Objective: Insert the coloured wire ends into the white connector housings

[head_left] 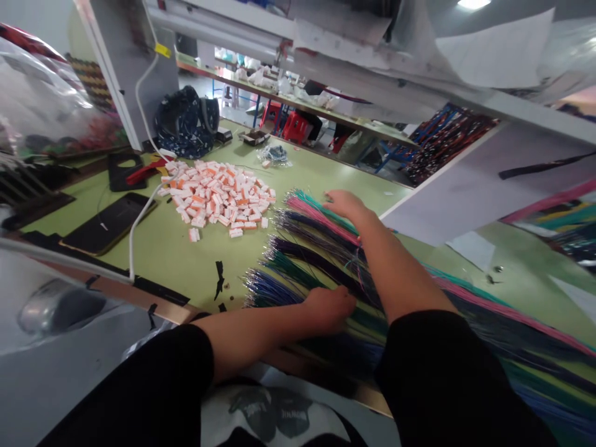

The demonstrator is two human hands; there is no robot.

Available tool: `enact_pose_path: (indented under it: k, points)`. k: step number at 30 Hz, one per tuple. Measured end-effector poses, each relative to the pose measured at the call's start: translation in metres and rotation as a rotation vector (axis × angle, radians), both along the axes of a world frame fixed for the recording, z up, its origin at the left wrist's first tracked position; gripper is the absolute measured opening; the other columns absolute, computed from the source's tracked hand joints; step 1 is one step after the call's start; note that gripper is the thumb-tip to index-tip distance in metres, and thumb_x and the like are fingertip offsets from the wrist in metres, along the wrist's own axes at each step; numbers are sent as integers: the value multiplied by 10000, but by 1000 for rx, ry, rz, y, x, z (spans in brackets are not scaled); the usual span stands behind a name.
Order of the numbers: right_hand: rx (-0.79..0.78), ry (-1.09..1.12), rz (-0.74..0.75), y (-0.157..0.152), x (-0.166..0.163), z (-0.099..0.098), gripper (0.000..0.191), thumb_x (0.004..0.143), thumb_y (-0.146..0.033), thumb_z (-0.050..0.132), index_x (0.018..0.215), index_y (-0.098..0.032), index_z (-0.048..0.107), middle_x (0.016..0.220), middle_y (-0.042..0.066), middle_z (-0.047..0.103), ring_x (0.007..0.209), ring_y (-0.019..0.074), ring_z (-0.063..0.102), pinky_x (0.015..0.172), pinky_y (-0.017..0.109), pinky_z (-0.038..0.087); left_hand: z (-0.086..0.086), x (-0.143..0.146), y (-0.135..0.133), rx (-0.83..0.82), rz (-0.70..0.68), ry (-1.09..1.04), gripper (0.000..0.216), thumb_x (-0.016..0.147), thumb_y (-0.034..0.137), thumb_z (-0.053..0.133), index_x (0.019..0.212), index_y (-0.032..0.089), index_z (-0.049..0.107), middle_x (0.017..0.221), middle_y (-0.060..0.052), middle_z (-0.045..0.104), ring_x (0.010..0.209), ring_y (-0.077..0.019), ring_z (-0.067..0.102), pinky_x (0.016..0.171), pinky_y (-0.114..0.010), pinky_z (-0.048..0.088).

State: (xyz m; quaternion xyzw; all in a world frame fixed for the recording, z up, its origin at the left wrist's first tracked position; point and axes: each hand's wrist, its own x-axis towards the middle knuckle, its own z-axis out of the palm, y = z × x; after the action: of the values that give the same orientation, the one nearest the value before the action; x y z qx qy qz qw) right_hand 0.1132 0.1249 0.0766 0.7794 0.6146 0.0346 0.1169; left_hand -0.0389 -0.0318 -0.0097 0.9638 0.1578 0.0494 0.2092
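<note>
Bundles of thin wires lie side by side across the bench, their silvery tips toward the left. Among them are teal wires (311,200), pink wires (321,222), black wires (305,251), green wires (291,271) and blue wires (272,288). My right hand (347,206) arches over the teal and pink bundles at the far side, fingers bent and apart. Nearer to me, my left hand (330,308) is curled closed on the green wires; its fingertips are hidden. Left of the wire tips spreads a pile of small white and orange connectors (218,192).
A black phone (108,222) and red-handled tool (146,172) lie at the left, with a white cable (135,242) crossing there. A dark patterned bag (184,121) stands behind the connectors. A white panel (442,180) rises at the right, below an overhead shelf (223,28).
</note>
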Motion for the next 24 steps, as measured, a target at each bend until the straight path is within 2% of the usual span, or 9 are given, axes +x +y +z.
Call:
enact_pose_path:
  k: [2, 5, 8, 11, 14, 17, 20, 22, 24]
  points:
    - [47, 38, 52, -8, -17, 11, 444, 842, -280, 473, 1261, -156, 553, 1205, 122, 618, 1079, 226, 570, 873, 294, 421, 2, -2, -1, -9, 12, -19, 298, 796, 211, 464, 1080, 149, 529, 1042, -116, 574, 876, -224, 651, 612, -282, 516]
    - [125, 190, 171, -34, -41, 22, 373, 819, -297, 502, 1136, -154, 637, 1049, 103, 683, 956, 212, 617, 824, 294, 441, 10, -7, 0, 8, 19, -73, 321, 795, 179, 445, 1106, 142, 514, 1057, -114, 574, 878, -223, 649, 615, -284, 513]
    - [242, 353, 277, -77, -59, 27, 302, 794, -321, 529, 1009, -173, 680, 911, 69, 708, 828, 201, 636, 757, 313, 463, 24, -15, 6, 30, 36, -119, 333, 812, 173, 418, 1128, 134, 518, 1051, -121, 588, 879, -231, 647, 616, -299, 513]
    - [437, 452, 260, -132, -70, 24, 281, 798, -324, 517, 993, -189, 667, 847, 49, 708, 751, 189, 638, 698, 311, 475, 40, -25, 15, 32, 130, -111, 311, 807, 149, 420, 1085, 137, 559, 991, -123, 627, 899, -232, 645, 644, -293, 509]
    - [572, 488, 216, -188, -79, 4, 208, 793, -331, 519, 881, -204, 659, 810, 42, 703, 712, 184, 636, 648, 296, 480, 48, -43, 22, 47, 172, -76, 280, 814, 164, 427, 1034, 143, 599, 972, -126, 653, 914, -236, 645, 674, -289, 501]
    - [541, 521, 237, -230, -92, -32, 199, 832, -338, 479, 821, -225, 642, 795, 35, 696, 722, 177, 641, 654, 287, 495, 43, -73, 25, 32, 127, 19, 249, 834, 227, 436, 956, 159, 642, 978, -113, 674, 936, -255, 640, 697, -309, 494]
    - [522, 462, 243, -246, -104, -72, 266, 870, -370, 437, 902, -205, 643, 925, 83, 695, 871, 219, 645, 756, 344, 513, 32, -113, 30, 29, 157, 30, 254, 849, 252, 436, 966, 183, 650, 996, -84, 687, 949, -248, 628, 734, -321, 476]
    - [514, 392, 247, -247, -110, -93, 330, 876, -393, 432, 1027, -178, 632, 1072, 126, 664, 1004, 263, 612, 843, 410, 496, 27, -142, 38, -6, 297, -46, 287, 875, 257, 387, 981, 198, 647, 956, -61, 694, 878, -206, 631, 729, -303, 465]
    - [482, 371, 263, -245, -113, -105, 368, 889, -394, 414, 1097, -170, 619, 1121, 135, 646, 1048, 274, 591, 879, 437, 479, 23, -169, 50, -50, 441, -70, 299, 883, 283, 376, 969, 193, 647, 906, -57, 695, 822, -188, 626, 700, -289, 459]
